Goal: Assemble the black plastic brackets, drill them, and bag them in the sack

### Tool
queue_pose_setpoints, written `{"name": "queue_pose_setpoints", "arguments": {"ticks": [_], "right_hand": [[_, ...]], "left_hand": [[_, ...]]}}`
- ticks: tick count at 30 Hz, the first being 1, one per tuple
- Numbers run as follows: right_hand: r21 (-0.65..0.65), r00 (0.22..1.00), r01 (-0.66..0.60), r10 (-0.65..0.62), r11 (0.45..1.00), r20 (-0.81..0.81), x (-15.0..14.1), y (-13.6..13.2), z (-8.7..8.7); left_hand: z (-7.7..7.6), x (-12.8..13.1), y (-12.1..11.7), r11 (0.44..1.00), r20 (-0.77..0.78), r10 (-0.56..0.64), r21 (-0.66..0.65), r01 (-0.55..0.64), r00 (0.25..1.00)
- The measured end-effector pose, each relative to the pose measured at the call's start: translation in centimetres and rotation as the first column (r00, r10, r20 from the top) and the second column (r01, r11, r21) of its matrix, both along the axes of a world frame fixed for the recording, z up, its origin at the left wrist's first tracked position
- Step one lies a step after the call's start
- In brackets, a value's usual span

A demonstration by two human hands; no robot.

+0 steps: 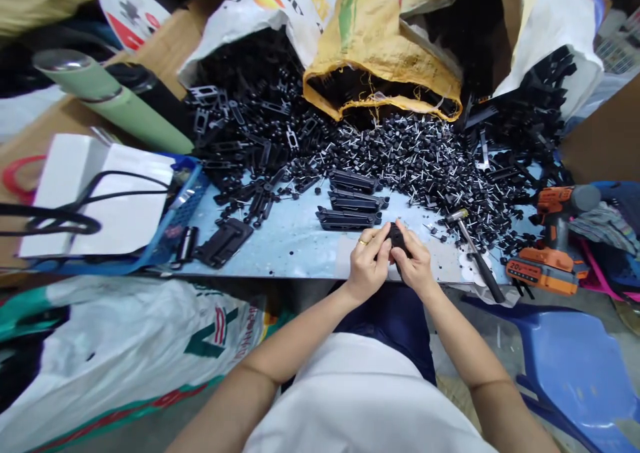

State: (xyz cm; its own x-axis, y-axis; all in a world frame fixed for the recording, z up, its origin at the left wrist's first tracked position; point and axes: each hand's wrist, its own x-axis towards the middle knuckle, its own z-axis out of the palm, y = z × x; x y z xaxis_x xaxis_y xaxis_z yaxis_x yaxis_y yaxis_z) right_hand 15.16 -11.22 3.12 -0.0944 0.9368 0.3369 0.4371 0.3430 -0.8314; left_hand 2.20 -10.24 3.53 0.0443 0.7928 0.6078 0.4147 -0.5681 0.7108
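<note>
Workpiece (pixel 399 237), a small black part, is located at the near edge of the blue worktop (pixel 280 249). Left hand (pixel 369 259) and right hand (pixel 415 261) both grip it, fingers and thumbs closed on it from either side; the fingers cover much of the surface, so its exact shape cannot be told. Three long black assemblies (pixel 349 219) lie in a row just beyond the left hand. Black-headed metal pins (pixel 420 153) are heaped farther back. Hammer (pixel 481 261) and orange cordless drill (pixel 554 236) are positioned to the right of the right hand
</note>
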Motion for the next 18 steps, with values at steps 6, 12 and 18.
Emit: {"name": "queue_pose_setpoints", "arguments": {"ticks": [6, 12, 18], "right_hand": [[-0.21, 0.987, 0.12, -0.139, 0.97, -0.081, -2.0, -1.5, -1.9], [-0.227, 0.972, -0.013, 0.065, 0.974, 0.225, -0.3, 0.8, -2.2], [0.0, 0.657, 0.407, -0.293, 0.914, 0.695, 11.0, 9.5, 1.7]], "left_hand": [[-0.5, -1.6, 1.4, 0.98, -0.048, -0.182, -0.085, 0.178, 0.982], [-3.7, -1.4, -0.4, 0.912, 0.014, -0.034, -0.409, 0.036, 0.999], [-4.3, -2.3, -1.2, 0.955, -0.526, -0.227, -0.284, 0.082, 0.82]]}}
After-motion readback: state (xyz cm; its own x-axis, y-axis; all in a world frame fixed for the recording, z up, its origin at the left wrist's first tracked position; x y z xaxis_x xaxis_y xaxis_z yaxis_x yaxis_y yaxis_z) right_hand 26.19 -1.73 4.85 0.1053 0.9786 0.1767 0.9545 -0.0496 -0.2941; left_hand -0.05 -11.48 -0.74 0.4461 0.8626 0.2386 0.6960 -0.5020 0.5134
